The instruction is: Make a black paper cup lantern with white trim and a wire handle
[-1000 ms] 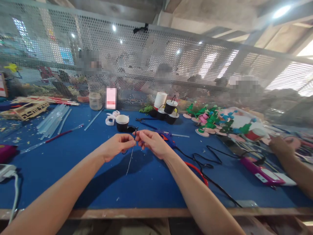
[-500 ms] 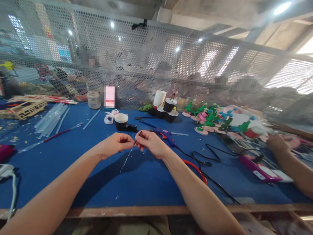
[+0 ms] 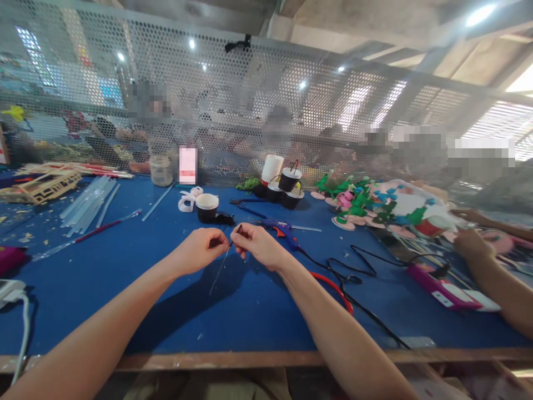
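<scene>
My left hand (image 3: 199, 249) and my right hand (image 3: 258, 245) meet above the blue table (image 3: 125, 266), both pinched closed. Between their fingertips they hold a small dark piece with a thin pale wire (image 3: 219, 268) that hangs down slantwise to the left. Just behind the hands stands a black paper cup with a white inside (image 3: 207, 207). A blue and orange glue gun (image 3: 281, 229) lies right behind my right hand, its black cord (image 3: 353, 272) trailing to the right.
Clear glue sticks (image 3: 85, 201) and a stick frame (image 3: 39, 186) lie far left. Stacked black cups (image 3: 286, 189) stand at the perforated screen (image 3: 250, 111). Green and pink foam flowers (image 3: 362, 205) sit to the right, where another person's hand (image 3: 470, 244) works by a purple tool (image 3: 441, 286).
My hands have stayed pinched together and sunk slightly. The hanging wire has swung from nearly straight down to a slant toward the left.
</scene>
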A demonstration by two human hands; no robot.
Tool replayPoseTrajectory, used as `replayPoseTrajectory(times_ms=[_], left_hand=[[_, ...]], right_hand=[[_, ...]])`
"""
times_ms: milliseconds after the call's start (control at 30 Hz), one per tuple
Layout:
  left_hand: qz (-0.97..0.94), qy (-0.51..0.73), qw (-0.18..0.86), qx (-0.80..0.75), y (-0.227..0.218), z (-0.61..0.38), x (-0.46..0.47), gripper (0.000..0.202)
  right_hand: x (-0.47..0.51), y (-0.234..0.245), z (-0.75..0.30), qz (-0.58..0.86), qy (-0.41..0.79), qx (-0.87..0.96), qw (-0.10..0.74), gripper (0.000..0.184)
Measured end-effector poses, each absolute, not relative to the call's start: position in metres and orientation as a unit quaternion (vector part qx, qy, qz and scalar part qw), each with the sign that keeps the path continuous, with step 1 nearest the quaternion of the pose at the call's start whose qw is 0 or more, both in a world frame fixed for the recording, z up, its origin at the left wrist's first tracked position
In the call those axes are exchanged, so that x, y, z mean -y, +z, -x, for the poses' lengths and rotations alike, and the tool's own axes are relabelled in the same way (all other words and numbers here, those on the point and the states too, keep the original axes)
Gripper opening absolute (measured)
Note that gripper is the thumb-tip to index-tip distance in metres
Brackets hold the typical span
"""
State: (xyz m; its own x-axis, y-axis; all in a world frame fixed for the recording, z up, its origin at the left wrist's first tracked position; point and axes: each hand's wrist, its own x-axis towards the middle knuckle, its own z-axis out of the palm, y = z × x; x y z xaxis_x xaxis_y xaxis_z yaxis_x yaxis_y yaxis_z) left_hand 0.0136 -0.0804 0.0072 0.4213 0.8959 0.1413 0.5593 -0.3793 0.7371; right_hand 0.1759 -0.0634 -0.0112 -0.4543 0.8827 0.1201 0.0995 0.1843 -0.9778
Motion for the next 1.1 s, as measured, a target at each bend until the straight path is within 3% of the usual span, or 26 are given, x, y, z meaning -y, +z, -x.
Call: replayPoseTrajectory(times_ms=[167,400,700,1100], left_hand=[[-0.746,0.283,0.385,-0.463,0.0077,-0.0147,0.0808,0.018],[-0.720,0.290,0.413,-0.477,0.0036,-0.0163,0.0807,0.021],[-0.673,0.286,0.503,-0.460,0.0127,-0.0157,0.0835,0.023],[-0.734,0.294,0.374,-0.484,0.0053,-0.0155,0.0810,0.022]], right_hand=[[0.0649,-0.0117,-0.1747,0.385,0.481,0.692,0.376,0.020],[0.0680,-0.0101,-0.1729,0.409,0.438,0.706,0.377,0.020],[0.0703,-0.0099,-0.1697,0.352,0.524,0.670,0.390,0.026],[0.0680,-0.0152,-0.1693,0.408,0.459,0.690,0.383,0.024]])
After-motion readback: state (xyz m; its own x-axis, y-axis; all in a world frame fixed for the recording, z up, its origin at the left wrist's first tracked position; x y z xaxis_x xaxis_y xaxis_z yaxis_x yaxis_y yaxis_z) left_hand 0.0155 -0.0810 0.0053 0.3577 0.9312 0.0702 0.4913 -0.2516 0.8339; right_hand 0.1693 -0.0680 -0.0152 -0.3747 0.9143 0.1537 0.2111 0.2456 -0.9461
